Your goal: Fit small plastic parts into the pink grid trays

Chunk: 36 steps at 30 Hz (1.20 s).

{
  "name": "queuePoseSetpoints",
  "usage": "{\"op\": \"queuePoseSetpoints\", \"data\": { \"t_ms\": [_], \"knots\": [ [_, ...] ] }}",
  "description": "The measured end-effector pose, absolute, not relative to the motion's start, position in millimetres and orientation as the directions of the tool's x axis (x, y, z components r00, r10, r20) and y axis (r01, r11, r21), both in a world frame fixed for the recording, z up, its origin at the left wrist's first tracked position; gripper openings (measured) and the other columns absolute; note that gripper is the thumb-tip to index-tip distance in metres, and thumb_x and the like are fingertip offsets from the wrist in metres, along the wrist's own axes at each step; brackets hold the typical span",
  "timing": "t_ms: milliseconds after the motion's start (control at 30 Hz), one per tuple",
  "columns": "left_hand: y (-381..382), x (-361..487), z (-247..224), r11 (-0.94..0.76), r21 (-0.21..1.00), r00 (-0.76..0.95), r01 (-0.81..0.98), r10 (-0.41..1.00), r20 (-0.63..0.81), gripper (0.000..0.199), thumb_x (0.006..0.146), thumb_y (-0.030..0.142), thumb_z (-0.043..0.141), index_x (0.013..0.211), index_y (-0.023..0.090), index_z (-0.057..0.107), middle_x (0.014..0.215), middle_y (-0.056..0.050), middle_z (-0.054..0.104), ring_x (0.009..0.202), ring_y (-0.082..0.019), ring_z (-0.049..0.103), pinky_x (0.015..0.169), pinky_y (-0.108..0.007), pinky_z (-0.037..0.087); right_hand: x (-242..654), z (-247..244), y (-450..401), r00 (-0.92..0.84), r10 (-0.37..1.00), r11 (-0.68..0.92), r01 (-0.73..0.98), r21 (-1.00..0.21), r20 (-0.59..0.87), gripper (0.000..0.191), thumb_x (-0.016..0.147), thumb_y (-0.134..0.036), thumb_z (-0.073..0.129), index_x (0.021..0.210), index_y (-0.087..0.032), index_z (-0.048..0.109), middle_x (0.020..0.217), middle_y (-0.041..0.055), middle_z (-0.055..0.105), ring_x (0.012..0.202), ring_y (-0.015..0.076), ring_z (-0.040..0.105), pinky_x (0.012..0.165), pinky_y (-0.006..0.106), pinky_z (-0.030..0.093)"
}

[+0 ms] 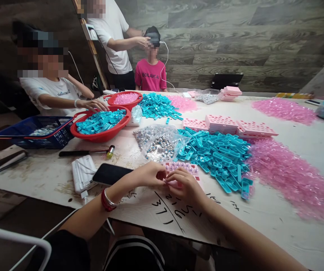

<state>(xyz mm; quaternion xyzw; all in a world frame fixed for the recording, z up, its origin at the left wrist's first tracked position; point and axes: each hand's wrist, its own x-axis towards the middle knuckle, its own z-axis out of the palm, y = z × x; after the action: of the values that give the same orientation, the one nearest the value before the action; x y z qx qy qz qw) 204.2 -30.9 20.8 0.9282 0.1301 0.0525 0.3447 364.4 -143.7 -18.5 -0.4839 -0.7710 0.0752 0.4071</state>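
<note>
Over the near edge of a pink tray (196, 170), my left hand (150, 174) and my right hand (185, 183) meet with their fingertips together. Both are closed in a pinch; whatever small piece lies between the fingers is too hidden to make out. Rows of small clear pieces sit in the tray's holes. Behind it lie a plastic bag of small metallic parts (162, 147) and a heap of turquoise plastic pieces (218, 150). Shiny pink clear pieces (288, 173) spread out to the right.
Left of my hands are a black phone (111, 174), a white power bank (82, 175) and a hammer (85, 153). Red baskets (101, 136) and a blue basket (18, 131) stand farther left. Pink trays (224, 123) are stacked behind the turquoise heap. A co-worker's hand (94, 105) reaches into one red basket.
</note>
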Motion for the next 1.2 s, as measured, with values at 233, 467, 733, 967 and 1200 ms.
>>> {"op": "queuePoseSetpoints", "data": {
  "t_ms": [233, 467, 733, 967, 1200],
  "knots": [
    [-32.3, 205.4, 24.8, -0.731, 0.648, 0.959, 0.214, 0.284, 0.004, 0.008, 0.076, 0.019, 0.067, 0.071, 0.012, 0.068, 0.067, -0.001, 0.065, 0.06, -0.01, 0.055, 0.056, -0.019, 0.036, 366.7, -13.6, -142.4, -0.216, 0.805, 0.547, 0.631, -0.55, 0.552, 0.009, 0.083, -0.021, 0.063, 0.075, -0.018, 0.065, 0.077, 0.0047, 0.065, 0.075, 0.0172, 0.055, 0.066, 0.03, 0.045],
    [-30.2, 206.8, 20.7, -0.802, 0.586, 0.984, 0.117, 0.172, 0.039, 0.019, 0.083, 0.02, 0.061, 0.066, 0.013, 0.066, 0.061, 0.0, 0.062, 0.057, -0.009, 0.053, 0.056, -0.02, 0.034, 368.6, -13.4, -137.4, -0.233, 0.815, 0.548, 0.608, -0.574, 0.531, 0.023, 0.087, -0.026, 0.061, 0.066, -0.017, 0.067, 0.07, 0.0058, 0.065, 0.067, 0.016, 0.056, 0.06, 0.028, 0.043],
    [-31.8, 208.4, 25.4, -0.851, 0.515, 0.989, 0.1, 0.143, 0.045, 0.016, 0.081, 0.011, 0.061, 0.064, 0.012, 0.064, 0.06, 0.001, 0.059, 0.055, -0.009, 0.051, 0.053, -0.019, 0.033, 370.5, -12.9, -135.0, -0.197, 0.853, 0.501, 0.566, -0.655, 0.483, 0.021, 0.085, -0.029, 0.063, 0.067, -0.018, 0.069, 0.068, 0.0047, 0.066, 0.064, 0.0147, 0.059, 0.057, 0.026, 0.043],
    [-31.4, 212.7, 27.5, -0.882, 0.462, 0.994, 0.093, 0.11, 0.011, 0.018, 0.08, 0.01, 0.061, 0.062, 0.013, 0.062, 0.057, 0.002, 0.058, 0.051, -0.008, 0.048, 0.051, -0.019, 0.033, 369.9, -13.5, -134.7, -0.159, 0.887, 0.443, 0.559, -0.701, 0.434, 0.015, 0.08, -0.024, 0.067, 0.066, -0.018, 0.071, 0.065, 0.0032, 0.066, 0.06, 0.0128, 0.057, 0.054, 0.023, 0.042],
    [-28.1, 211.9, 21.8, -0.873, 0.48, 0.994, 0.092, 0.109, 0.008, 0.014, 0.077, 0.008, 0.061, 0.064, 0.013, 0.065, 0.058, 0.001, 0.059, 0.052, -0.008, 0.05, 0.051, -0.019, 0.034, 368.3, -10.8, -128.0, -0.152, 0.948, 0.309, 0.647, -0.697, 0.279, 0.009, 0.073, -0.018, 0.072, 0.064, -0.019, 0.072, 0.06, 0.0005, 0.065, 0.054, 0.0108, 0.054, 0.054, 0.022, 0.038]
  ]
}}
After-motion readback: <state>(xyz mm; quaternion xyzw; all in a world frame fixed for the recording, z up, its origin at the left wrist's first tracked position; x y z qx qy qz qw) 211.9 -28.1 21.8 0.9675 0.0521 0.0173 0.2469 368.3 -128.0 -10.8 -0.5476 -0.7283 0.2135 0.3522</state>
